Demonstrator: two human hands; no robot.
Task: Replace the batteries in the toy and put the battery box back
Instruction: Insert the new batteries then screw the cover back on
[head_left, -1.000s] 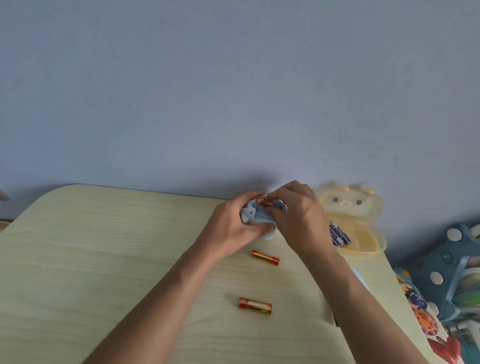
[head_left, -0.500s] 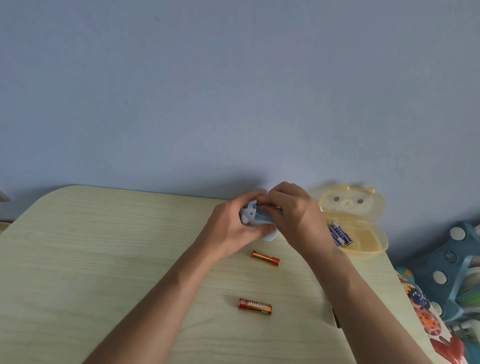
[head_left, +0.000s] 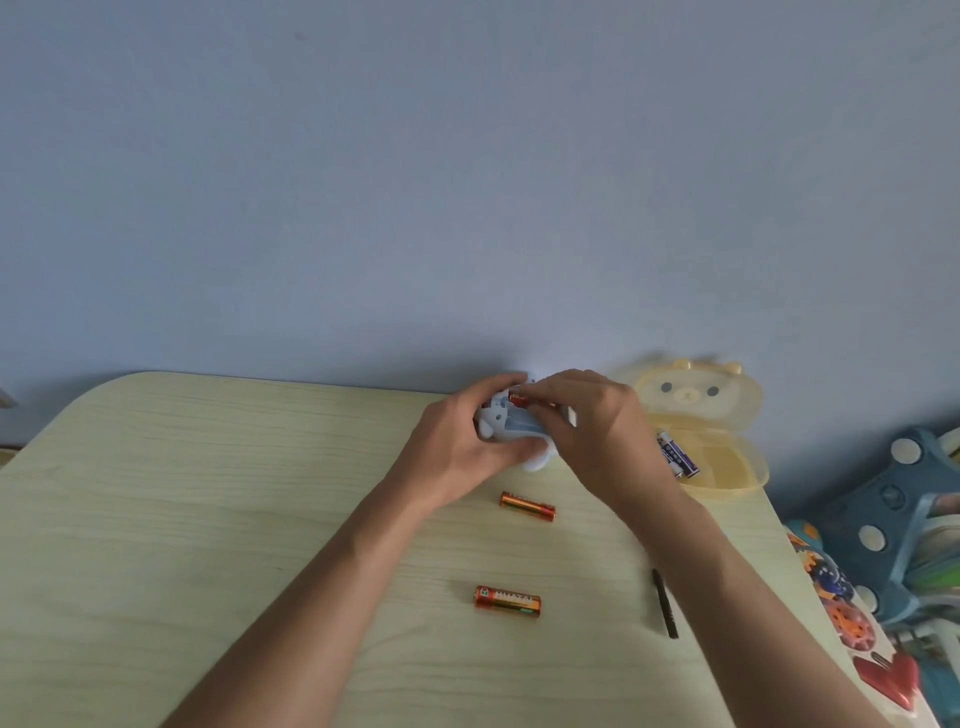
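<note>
Mid-swap at the table's (head_left: 208, 519) far edge: left hand (head_left: 457, 447) gripping the toy (head_left: 501, 423), right hand (head_left: 592, 436) pinching a battery (head_left: 518, 399) at its bay, two batteries (head_left: 527, 505) loose, box (head_left: 727, 457) open, refit pending.

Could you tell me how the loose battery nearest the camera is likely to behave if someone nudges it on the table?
The battery is a smooth cylinder lying on its side, so a push across its length would probably set it rolling. The table looks flat and slick, offering little to stop it. It looks rigid and should pinch up easily without bending.
</note>
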